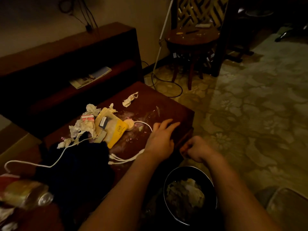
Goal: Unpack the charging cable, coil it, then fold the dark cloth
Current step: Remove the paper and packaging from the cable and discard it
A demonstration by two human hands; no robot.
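Note:
A white charging cable (55, 161) trails across the dark wooden table (166, 104), its round pad (129, 125) beside a yellow pouch (115, 130) and its several plug ends (115, 159) near my left wrist. The dark cloth (78, 165) lies crumpled over the cable at the table's near left. My left hand (160, 139) rests flat on the table with fingers spread, holding nothing. My right hand (198, 150) hovers off the table's right edge, curled into a fist; what it holds, if anything, is hidden.
Crumpled tissues (83, 129) and a torn scrap (130, 100) litter the table. A black bin (190, 194) with waste stands on the floor below my arms. A plastic bottle (28, 194) lies at near left. A stool (191, 40) stands farther back.

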